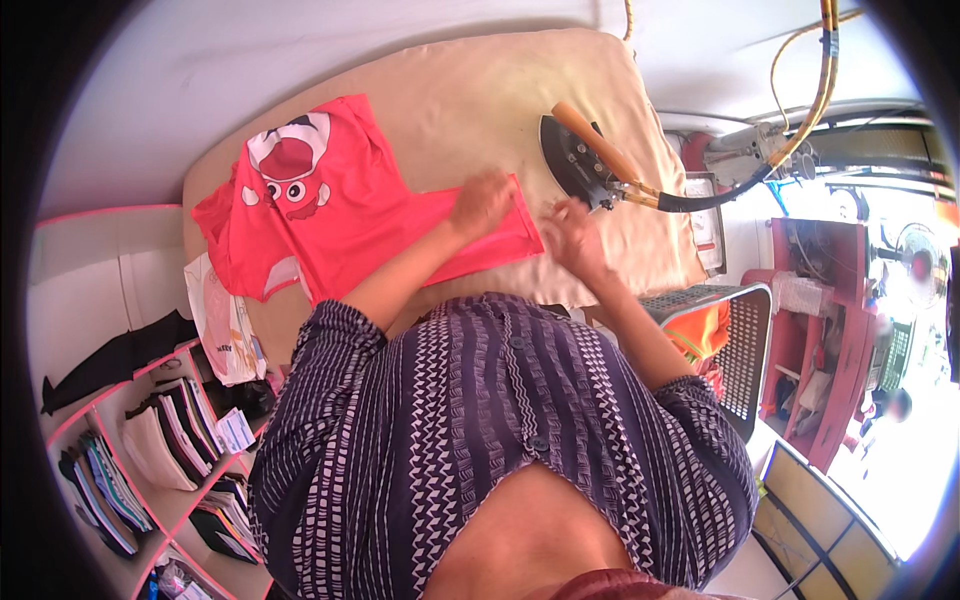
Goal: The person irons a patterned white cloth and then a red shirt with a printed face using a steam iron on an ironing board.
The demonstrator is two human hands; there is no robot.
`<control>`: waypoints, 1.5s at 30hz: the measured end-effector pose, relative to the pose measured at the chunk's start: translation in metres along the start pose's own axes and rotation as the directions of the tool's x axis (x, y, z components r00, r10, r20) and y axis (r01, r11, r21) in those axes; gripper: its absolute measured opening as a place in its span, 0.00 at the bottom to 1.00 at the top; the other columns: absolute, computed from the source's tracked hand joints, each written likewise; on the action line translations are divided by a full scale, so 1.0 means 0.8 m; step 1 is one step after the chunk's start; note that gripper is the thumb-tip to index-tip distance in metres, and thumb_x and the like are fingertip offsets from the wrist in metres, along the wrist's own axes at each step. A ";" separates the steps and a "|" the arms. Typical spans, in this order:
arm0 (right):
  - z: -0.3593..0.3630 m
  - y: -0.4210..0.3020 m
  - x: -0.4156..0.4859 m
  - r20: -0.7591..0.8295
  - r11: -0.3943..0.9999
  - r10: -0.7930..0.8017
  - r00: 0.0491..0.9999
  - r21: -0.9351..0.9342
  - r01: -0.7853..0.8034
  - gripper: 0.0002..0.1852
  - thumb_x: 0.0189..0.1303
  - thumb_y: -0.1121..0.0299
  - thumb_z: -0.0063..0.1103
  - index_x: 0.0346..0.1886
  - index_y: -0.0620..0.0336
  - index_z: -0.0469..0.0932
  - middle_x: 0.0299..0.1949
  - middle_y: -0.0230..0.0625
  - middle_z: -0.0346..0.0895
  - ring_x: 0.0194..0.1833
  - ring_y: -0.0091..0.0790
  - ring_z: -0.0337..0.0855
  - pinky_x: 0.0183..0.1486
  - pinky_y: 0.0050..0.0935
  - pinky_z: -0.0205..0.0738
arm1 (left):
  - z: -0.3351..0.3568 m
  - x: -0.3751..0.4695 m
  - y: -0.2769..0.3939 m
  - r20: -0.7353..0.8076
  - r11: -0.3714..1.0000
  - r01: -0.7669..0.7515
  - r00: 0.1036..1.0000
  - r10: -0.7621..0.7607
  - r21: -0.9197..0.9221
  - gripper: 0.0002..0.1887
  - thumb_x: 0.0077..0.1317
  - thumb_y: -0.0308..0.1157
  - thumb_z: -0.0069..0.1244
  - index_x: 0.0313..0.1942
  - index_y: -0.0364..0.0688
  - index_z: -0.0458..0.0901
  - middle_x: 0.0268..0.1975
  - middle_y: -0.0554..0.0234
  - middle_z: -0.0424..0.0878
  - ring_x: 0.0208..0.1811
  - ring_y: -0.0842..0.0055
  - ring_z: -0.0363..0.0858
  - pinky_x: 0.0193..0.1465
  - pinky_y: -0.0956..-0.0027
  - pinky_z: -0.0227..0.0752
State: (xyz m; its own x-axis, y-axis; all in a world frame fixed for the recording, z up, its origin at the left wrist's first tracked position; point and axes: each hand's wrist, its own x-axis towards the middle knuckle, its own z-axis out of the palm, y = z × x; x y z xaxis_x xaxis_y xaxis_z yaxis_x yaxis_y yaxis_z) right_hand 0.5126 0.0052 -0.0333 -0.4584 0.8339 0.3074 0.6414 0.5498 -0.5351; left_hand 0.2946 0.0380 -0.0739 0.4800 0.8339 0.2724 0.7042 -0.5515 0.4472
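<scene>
A bright pink-red garment [337, 202] with a printed cartoon face lies across the beige padded ironing table [465, 97]. One narrower part of it extends to the right and ends in a stitched hem. Over that part, close to the hem, is my left hand [484, 202], blurred, so its grip on the cloth is unclear. Just right of the hem, my right hand [576, 238] has its fingers bent and apart, with nothing visible in them. Beyond it, a black industrial iron [574, 161] with an orange-brown handle rests on the cover.
Yellowish hoses [814, 112] run from the iron up to the right. A grey perforated basket [742, 367] with orange cloth stands at my right. Pink-edged shelves [161, 517] with folded clothes are at left, beside a hanging printed plastic bag [221, 330]. A white wall backs the table.
</scene>
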 end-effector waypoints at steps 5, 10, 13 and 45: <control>-0.077 0.033 0.106 -0.150 0.919 0.103 0.983 -0.363 -0.152 0.19 0.48 0.66 0.66 0.44 0.60 0.77 0.43 0.42 0.72 0.44 0.45 0.75 0.45 0.42 0.71 | 0.040 -0.069 0.055 0.120 0.946 -0.250 0.953 0.279 -0.206 0.09 0.57 0.34 0.54 0.38 0.45 0.77 0.40 0.65 0.76 0.44 0.65 0.74 0.45 0.62 0.68; -0.093 0.099 0.144 0.284 0.752 0.639 0.715 -0.427 -0.503 0.28 0.52 0.58 0.67 0.55 0.62 0.72 0.34 0.39 0.76 0.30 0.39 0.79 0.34 0.37 0.73 | 0.034 -0.047 0.051 0.093 0.856 -0.326 0.915 0.392 -0.402 0.09 0.57 0.33 0.54 0.38 0.45 0.77 0.41 0.65 0.76 0.43 0.67 0.75 0.46 0.63 0.69; -0.104 0.110 0.132 0.344 0.656 0.703 0.622 0.021 -0.754 0.37 0.52 0.57 0.68 0.63 0.65 0.64 0.27 0.37 0.74 0.20 0.31 0.76 0.22 0.30 0.69 | 0.014 -0.033 0.025 0.076 0.929 -0.225 0.963 0.257 -0.293 0.09 0.57 0.33 0.54 0.39 0.44 0.77 0.42 0.64 0.77 0.45 0.66 0.75 0.46 0.62 0.69; 0.133 -0.131 0.177 0.594 0.983 0.112 0.797 -0.184 -0.002 0.20 0.54 0.52 0.58 0.37 0.61 0.80 0.33 0.49 0.81 0.38 0.52 0.81 0.42 0.45 0.74 | -0.145 -0.323 -0.061 -0.402 0.051 0.994 0.087 -0.911 0.101 0.34 0.52 0.57 0.56 0.51 0.41 0.70 0.52 0.50 0.70 0.57 0.56 0.67 0.52 0.45 0.62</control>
State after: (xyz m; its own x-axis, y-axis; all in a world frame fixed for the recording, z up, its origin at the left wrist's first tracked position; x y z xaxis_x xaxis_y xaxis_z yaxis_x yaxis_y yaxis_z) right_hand 0.3154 0.0604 -0.0178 -0.6583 0.6978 -0.2823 0.7444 0.5478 -0.3819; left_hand 0.0752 -0.1477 -0.0671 -0.8103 0.5846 -0.0413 0.5653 0.7983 0.2077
